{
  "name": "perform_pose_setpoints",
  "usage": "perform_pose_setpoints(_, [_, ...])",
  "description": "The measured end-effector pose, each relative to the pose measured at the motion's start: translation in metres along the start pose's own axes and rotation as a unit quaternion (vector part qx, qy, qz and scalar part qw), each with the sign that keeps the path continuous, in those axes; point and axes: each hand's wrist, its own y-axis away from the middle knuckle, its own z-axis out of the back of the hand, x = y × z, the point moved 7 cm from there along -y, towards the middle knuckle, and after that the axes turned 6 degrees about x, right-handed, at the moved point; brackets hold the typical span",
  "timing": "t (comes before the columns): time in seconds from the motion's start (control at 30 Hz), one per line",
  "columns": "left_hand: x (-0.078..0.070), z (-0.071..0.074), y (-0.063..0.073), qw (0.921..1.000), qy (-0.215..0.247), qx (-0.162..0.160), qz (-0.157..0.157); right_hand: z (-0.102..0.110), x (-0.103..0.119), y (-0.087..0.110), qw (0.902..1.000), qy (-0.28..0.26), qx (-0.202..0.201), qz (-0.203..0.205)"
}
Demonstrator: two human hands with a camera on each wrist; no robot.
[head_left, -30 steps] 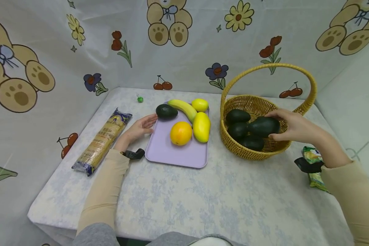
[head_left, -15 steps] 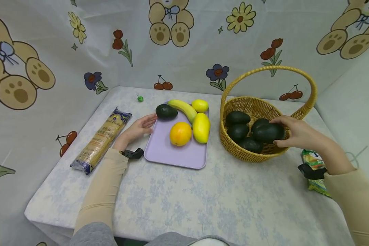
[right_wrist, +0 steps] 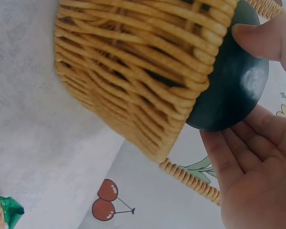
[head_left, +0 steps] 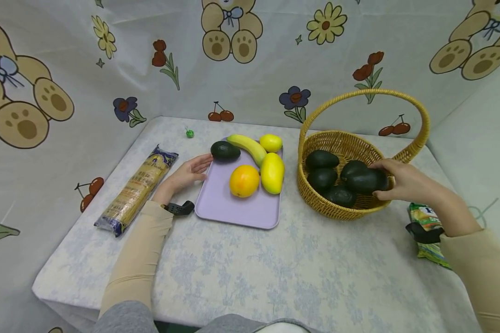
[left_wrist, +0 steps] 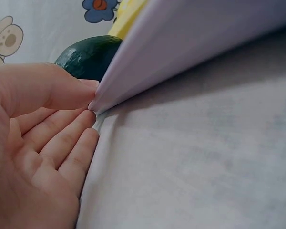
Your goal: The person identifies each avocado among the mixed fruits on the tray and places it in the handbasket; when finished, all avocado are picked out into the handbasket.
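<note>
My right hand grips a dark green avocado at the right side of the wicker basket. In the right wrist view, the thumb is on one side of this avocado and the fingers on the other, beside the basket's rim. Several more avocados lie in the basket. My left hand rests at the left edge of the lilac tray, fingers nearly straight. In the left wrist view, its thumb tip meets the tray's rim. On the tray sit an avocado, banana, lemon, mango and orange.
A long pack of dry noodles lies left of the left forearm. Green snack packets lie partly behind the right wrist. A tall handle arches over the basket. A small green object sits at the back.
My right hand has shifted slightly right with the avocado it grips, uncovering another avocado behind it in the basket. The left hand stays at the tray's edge.
</note>
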Motion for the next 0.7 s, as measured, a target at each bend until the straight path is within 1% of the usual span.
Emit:
perform_pose_setpoints(0.07, [0.000,0.000,0.000,1.0000,0.000,0.001,-0.002,-0.001,-0.002,0.001,1.0000,0.003,0.000,-0.002])
perform_pose_setpoints(0.23, [0.001,0.001,0.000,1.0000,0.003,-0.001,-0.001,-0.005,-0.007,0.003,0.9999,0.012,0.006,0.008])
perform_pose_setpoints(0.43, [0.001,0.002,-0.001,1.0000,-0.001,-0.004,0.002,-0.013,-0.015,0.002,0.9998,0.003,0.021,0.003])
perform_pose_setpoints(0.7, [0.001,0.000,0.000,1.0000,0.000,-0.005,0.004,-0.017,-0.014,-0.003,0.9994,0.014,0.031,0.011])
